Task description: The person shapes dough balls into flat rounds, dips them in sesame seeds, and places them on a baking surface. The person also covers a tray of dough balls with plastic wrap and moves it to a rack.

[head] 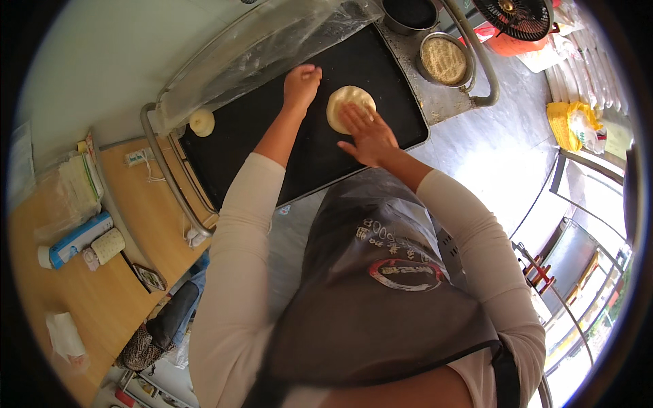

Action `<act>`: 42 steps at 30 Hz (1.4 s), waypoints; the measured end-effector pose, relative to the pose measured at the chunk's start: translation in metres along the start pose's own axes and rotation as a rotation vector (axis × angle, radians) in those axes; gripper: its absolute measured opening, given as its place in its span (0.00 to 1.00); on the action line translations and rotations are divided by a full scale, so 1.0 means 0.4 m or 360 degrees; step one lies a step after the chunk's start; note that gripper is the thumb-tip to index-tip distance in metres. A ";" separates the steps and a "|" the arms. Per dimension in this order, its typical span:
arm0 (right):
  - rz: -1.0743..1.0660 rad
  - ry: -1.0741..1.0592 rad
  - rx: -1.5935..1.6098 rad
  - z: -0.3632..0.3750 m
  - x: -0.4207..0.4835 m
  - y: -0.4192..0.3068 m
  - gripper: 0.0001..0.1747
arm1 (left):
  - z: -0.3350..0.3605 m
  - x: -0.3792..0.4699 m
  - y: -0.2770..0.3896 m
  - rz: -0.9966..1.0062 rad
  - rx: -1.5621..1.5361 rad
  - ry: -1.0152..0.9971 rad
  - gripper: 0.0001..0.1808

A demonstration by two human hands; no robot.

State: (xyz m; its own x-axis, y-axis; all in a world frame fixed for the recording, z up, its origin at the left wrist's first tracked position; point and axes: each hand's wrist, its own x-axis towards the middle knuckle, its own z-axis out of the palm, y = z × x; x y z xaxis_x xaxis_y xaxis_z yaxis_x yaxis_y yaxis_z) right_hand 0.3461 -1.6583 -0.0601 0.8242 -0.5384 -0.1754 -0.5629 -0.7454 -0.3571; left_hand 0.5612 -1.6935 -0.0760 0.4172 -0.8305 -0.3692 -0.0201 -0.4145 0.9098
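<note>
A flat round of dough (351,97) lies on a large black baking tray (245,148). My right hand (368,133) rests flat on the dough's lower part, fingers extended and thumb apart. To the left, my left hand (302,86) is held over the tray with its fingers curled in; nothing shows in it. A smaller, thicker piece of dough (202,122) sits at the tray's far left edge, beside clear plastic sheeting (214,84).
Metal tube rails (171,173) flank the tray. A round pan of pale crumbs or seeds (445,58) and a dark pan (410,15) stand beyond its right end, near a small fan (512,13). At left is a wooden desk (122,301) with a blue box (81,239).
</note>
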 end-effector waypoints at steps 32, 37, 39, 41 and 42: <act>0.0082 0.2678 0.3428 -0.116 -1.286 -0.259 0.25 | 0.569 -1.243 0.148 0.2409 0.0420 -0.1525 0.26; 0.0484 0.3640 0.2910 0.065 -1.857 -0.462 0.23 | 0.692 -1.532 0.078 0.2311 0.0340 -0.2124 0.21; 0.0850 0.4002 0.2492 0.160 -2.089 -0.587 0.20 | 0.725 -1.601 0.059 0.2329 0.0382 -0.2288 0.20; 0.1277 0.4347 0.1774 0.251 -2.299 -0.679 0.18 | 0.748 -1.644 0.044 0.2412 0.0386 -0.2395 0.18; 0.1856 0.4341 0.1262 0.290 -2.399 -0.710 0.18 | 0.755 -1.663 0.037 0.2379 0.0424 -0.2465 0.17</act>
State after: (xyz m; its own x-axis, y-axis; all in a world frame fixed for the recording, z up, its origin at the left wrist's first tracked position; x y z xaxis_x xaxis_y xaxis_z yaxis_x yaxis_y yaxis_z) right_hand -0.2779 -0.8845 0.1032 -0.9773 0.1558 -0.1435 0.0723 -0.3914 -0.9174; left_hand 0.0090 -1.2597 0.1257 -0.8902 -0.0004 0.4556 0.3071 0.7383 0.6006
